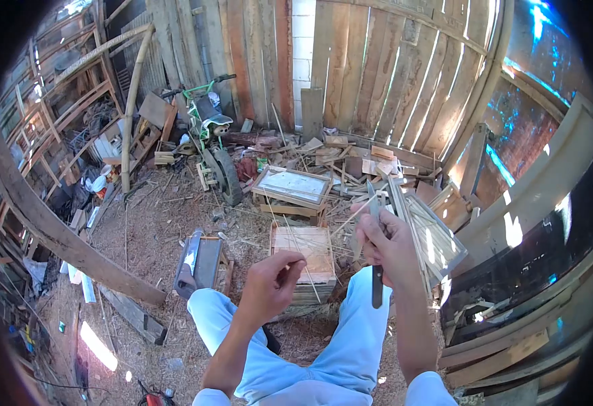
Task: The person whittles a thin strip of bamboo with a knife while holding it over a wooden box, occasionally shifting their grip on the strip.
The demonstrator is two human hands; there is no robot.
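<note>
A flat, grey, knife-like metal tool is gripped in the right hand, whose fingers are closed around its middle and whose thumb is laid along it. The tool is held upright, its pointed end raised above the fist and its dark, rounded end projecting below. A thin, pale strip of wood or bamboo is seen slanting to the right hand's fingertips; whether it is pinched there cannot be told.

The left hand is held half curled, the fingers bent in toward the thumb. A long, very thin, straw-coloured sliver is seen passing by its fingertips, but contact cannot be made out. The palm is hidden by the back of the hand.

Beyond the hands, between the knees of the pale blue trousers, a pale, flat-topped wooden box or stack is partly covered by the left hand. Behind it, a wooden frame with a whitish panel is set on the shaving-strewn floor. Farther back, a green-framed motorbike is stood near the plank wall. The outer edges are cut off by the lens's dark rim.
</note>
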